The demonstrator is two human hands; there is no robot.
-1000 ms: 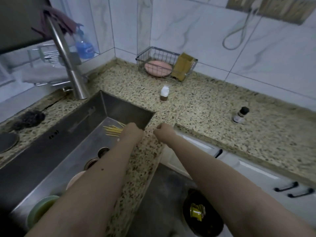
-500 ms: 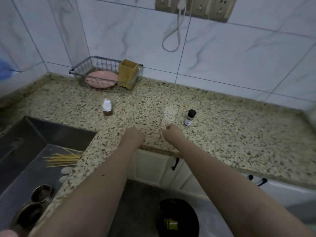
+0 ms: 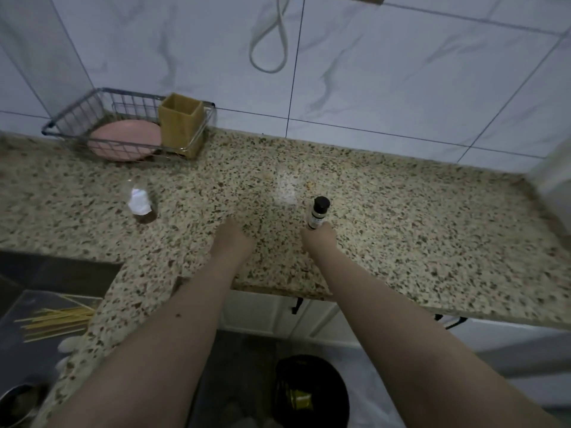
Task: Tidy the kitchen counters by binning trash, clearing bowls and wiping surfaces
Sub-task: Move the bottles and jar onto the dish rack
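My right hand (image 3: 319, 240) is at the base of a small dark-capped bottle (image 3: 319, 211) that stands upright on the speckled stone counter (image 3: 417, 230). Its curled fingers and thumb close around the bottle's foot. My left hand (image 3: 231, 240) hovers low over the counter just to the left, fingers curled under, holding nothing. A small glass bottle with a white label (image 3: 140, 203) stands further left. A few crumbs (image 3: 310, 185) lie behind the capped bottle. On the floor below is a black bin (image 3: 312, 393) with a yellow wrapper inside.
A wire basket (image 3: 77, 115) at the back left holds a pink dish (image 3: 123, 143) and a tan square cup (image 3: 180, 122). The sink (image 3: 18, 359) at lower left contains thin yellow sticks (image 3: 55, 321) and a metal bowl (image 3: 15, 403). Cabinet handles (image 3: 296, 305) sit under the counter edge.
My view has swung right, away from the sink and along the counter. Both hands moved forward over the counter, and my right hand reached the capped bottle's base.
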